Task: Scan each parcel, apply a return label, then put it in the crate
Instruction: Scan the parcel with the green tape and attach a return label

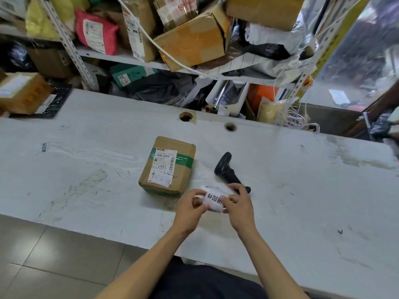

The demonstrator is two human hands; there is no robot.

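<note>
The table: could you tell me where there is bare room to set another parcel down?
The table is bare right of the scanner, and left of the taped parcel up to the boxes at the far left corner. It is crowded mid-table, where both hands hold the label.

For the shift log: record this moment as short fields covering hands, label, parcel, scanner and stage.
left hand: pinches the left edge of the return label
right hand: pinches the label's right edge
return label: white with black print, held above the white table
parcel: brown cardboard box with green tape and a shipping label on top, lying on the table
barcode scanner: black, lying right of the parcel, not held
stage: return label not yet on the parcel
</note>
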